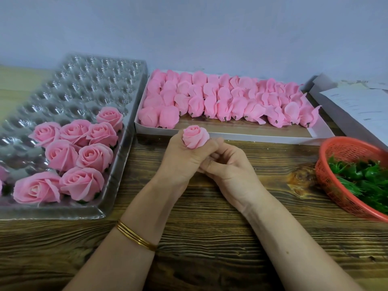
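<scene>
**Pink pretty much everywhere here**

The small rose (pixel 195 137) is soft pink, same as the finished roses (pixel 84 152) and the loose buds (pixel 220 101). The tray (pixel 90 85) is clear, silvery plastic with a grid of round dimples, and the box (pixel 262 137) is white. The table (pixel 210 238) is dark brown with heavy wavy grain. The basket (pixel 344 150) is orange-red mesh, the leaves (pixel 365 175) deep green, the bangles (pixel 134 236) gold, and the wall (pixel 210 28) pale blue-grey.

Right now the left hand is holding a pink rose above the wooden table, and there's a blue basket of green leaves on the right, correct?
Not quite: the basket is red, not blue, as the head view shows. The rest stands: the left hand holds a pink rose above the wooden table, and green leaves fill the basket on the right.
</scene>
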`<state>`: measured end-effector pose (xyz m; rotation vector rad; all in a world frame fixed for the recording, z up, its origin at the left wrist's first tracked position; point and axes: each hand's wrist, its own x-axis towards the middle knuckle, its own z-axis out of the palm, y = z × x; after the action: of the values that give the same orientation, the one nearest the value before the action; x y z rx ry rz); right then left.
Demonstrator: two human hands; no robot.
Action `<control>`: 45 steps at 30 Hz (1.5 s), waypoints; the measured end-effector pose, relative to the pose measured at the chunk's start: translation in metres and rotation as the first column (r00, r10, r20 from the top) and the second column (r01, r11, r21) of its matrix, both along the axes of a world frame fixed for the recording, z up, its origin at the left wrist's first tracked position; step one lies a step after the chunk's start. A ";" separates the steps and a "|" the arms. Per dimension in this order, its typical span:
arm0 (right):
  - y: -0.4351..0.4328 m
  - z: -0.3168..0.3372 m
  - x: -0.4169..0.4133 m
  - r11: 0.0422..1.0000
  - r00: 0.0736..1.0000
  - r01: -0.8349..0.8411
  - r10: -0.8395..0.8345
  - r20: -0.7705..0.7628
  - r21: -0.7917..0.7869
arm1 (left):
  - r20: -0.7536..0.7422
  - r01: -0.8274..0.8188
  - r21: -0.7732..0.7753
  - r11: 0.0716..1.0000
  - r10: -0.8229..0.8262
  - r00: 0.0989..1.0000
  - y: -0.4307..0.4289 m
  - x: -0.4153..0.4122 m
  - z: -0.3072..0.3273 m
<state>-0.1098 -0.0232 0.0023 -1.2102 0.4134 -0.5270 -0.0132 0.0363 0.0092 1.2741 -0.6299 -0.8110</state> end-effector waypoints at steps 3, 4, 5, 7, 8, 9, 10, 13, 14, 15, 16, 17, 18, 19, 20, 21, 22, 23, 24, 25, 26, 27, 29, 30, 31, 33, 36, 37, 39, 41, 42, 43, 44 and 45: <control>0.000 -0.001 0.000 0.999 0.999 0.033 -0.034 -0.021 -0.028 | 0.000 -0.003 0.010 1.000 0.003 1.000 0.000 0.001 -0.001; 0.001 -0.001 0.001 0.999 0.999 0.036 -0.037 -0.022 -0.033 | 0.005 -0.004 0.011 1.000 0.004 1.000 0.000 0.001 0.000; 0.001 -0.001 0.001 0.999 0.999 0.034 -0.035 -0.020 -0.035 | 0.010 -0.009 0.015 1.000 0.008 1.000 0.000 0.001 0.002; 0.000 -0.002 0.002 0.999 1.000 0.020 -0.021 -0.006 -0.033 | 0.023 -0.025 0.027 0.999 0.024 0.999 0.001 0.000 0.003; 0.000 -0.002 0.003 0.999 1.000 0.012 -0.012 0.001 -0.031 | 0.032 -0.036 0.033 0.999 0.035 0.999 0.001 0.001 0.004; 0.000 -0.003 0.003 1.000 1.000 0.005 -0.005 0.007 -0.031 | 0.042 -0.048 0.042 0.998 0.046 0.998 0.002 0.001 0.003; -0.001 -0.004 0.003 1.000 1.000 -0.001 0.001 0.012 -0.031 | 0.055 -0.060 0.049 0.997 0.057 0.997 0.002 0.002 0.002; -0.003 -0.004 0.002 0.999 0.999 -0.008 0.010 0.036 -0.045 | 0.122 -0.073 0.066 0.995 0.064 0.990 0.004 0.003 0.002; -0.004 -0.004 0.002 0.998 0.999 -0.015 0.018 0.048 -0.054 | 0.158 -0.081 0.072 0.994 0.069 0.985 0.005 0.003 0.003; -0.004 -0.003 0.002 0.998 0.998 -0.021 0.024 0.057 -0.062 | 0.196 -0.093 0.078 0.993 0.076 0.978 0.007 0.003 0.004; -0.004 -0.003 0.002 0.997 0.998 -0.019 0.023 0.058 -0.068 | 0.234 -0.104 0.086 0.991 0.081 0.969 0.008 0.004 0.005; -0.005 -0.002 0.001 0.997 0.998 -0.011 0.015 0.054 -0.073 | 0.270 -0.115 0.096 0.989 0.086 0.959 0.009 0.004 0.007; -0.006 -0.003 0.000 0.997 0.999 0.002 0.002 0.046 -0.083 | 0.313 -0.132 0.107 0.985 0.093 0.945 0.010 0.005 0.009; -0.007 -0.003 -0.001 0.994 0.999 0.020 -0.016 0.036 -0.103 | 0.364 -0.156 0.116 0.981 0.104 0.926 0.012 0.005 0.011; -0.008 -0.004 -0.002 0.990 0.999 0.038 -0.036 0.020 -0.136 | 0.423 -0.183 0.125 0.975 0.115 0.899 0.013 0.005 0.013; -0.008 -0.004 -0.002 0.984 0.998 0.054 -0.055 0.002 -0.172 | 0.491 -0.209 0.133 0.969 0.119 0.863 0.014 0.006 0.015; -0.008 -0.004 -0.003 0.977 0.997 0.066 -0.071 -0.017 -0.204 | 0.559 -0.230 0.140 0.963 0.114 0.821 0.015 0.006 0.017; -0.008 -0.004 -0.003 0.970 0.996 0.073 -0.082 -0.030 -0.231 | 0.619 -0.243 0.149 0.958 0.101 0.779 0.016 0.005 0.019; -0.008 -0.004 -0.003 0.964 0.995 0.078 -0.091 -0.038 -0.255 | 0.663 -0.249 0.164 0.955 0.080 0.744 0.017 0.005 0.021; -0.007 -0.004 -0.003 0.956 0.994 0.081 -0.096 -0.042 -0.281 | 0.694 -0.248 0.188 0.950 0.051 0.718 0.018 0.005 0.022; -0.007 -0.004 -0.002 0.947 0.994 0.081 -0.100 -0.045 -0.312 | 0.716 -0.243 0.220 0.945 0.013 0.698 0.018 0.004 0.024; -0.007 -0.003 -0.002 0.936 0.994 0.078 -0.100 -0.048 -0.343 | 0.732 -0.234 0.255 0.938 -0.030 0.680 0.019 0.004 0.025; -0.007 -0.004 -0.002 0.923 0.994 0.076 -0.101 -0.047 -0.378 | 0.758 -0.212 0.323 0.922 -0.118 0.642 0.018 0.002 0.028; -0.007 -0.004 -0.002 0.921 0.994 0.076 -0.101 -0.046 -0.382 | 0.769 -0.203 0.352 0.914 -0.159 0.619 0.017 0.002 0.029; -0.007 -0.004 -0.002 0.920 0.994 0.074 -0.099 -0.045 -0.384 | 0.778 -0.196 0.377 0.905 -0.195 0.597 0.017 0.002 0.031; -0.007 -0.005 -0.002 0.918 0.994 0.073 -0.099 -0.047 -0.391 | 0.792 -0.187 0.408 0.893 -0.245 0.559 0.015 0.000 0.034; -0.007 -0.004 -0.003 0.916 0.995 0.058 -0.085 -0.050 -0.396 | 0.828 -0.205 0.418 0.885 -0.278 0.487 0.014 -0.002 0.038; -0.007 -0.004 -0.003 0.915 0.995 0.056 -0.084 -0.054 -0.399 | 0.840 -0.219 0.421 0.880 -0.288 0.461 0.015 -0.002 0.038; -0.007 -0.004 -0.003 0.910 0.994 0.061 -0.094 -0.063 -0.411 | 0.867 -0.254 0.416 0.873 -0.297 0.400 0.016 -0.002 0.038; -0.008 -0.004 -0.003 0.905 0.992 0.066 -0.105 -0.069 -0.419 | 0.882 -0.269 0.404 0.874 -0.294 0.368 0.017 -0.002 0.037; -0.007 -0.004 -0.002 0.906 0.992 0.064 -0.105 -0.074 -0.419 | 0.880 -0.260 0.402 0.878 -0.291 0.375 0.018 -0.002 0.036; -0.007 -0.004 -0.002 0.908 0.991 0.062 -0.104 -0.081 -0.415 | 0.874 -0.245 0.400 0.883 -0.287 0.393 0.018 -0.003 0.036; -0.007 -0.004 -0.002 0.910 0.990 0.062 -0.107 -0.089 -0.410 | 0.866 -0.228 0.399 0.888 -0.284 0.411 0.018 -0.003 0.035; -0.007 -0.004 -0.003 0.912 0.989 0.064 -0.111 -0.094 -0.405 | 0.859 -0.212 0.398 0.893 -0.281 0.427 0.018 -0.003 0.035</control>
<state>-0.1124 -0.0303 -0.0015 -1.6300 0.4742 -0.6415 -0.0163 0.0543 0.0441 2.1788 -1.4105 -0.1875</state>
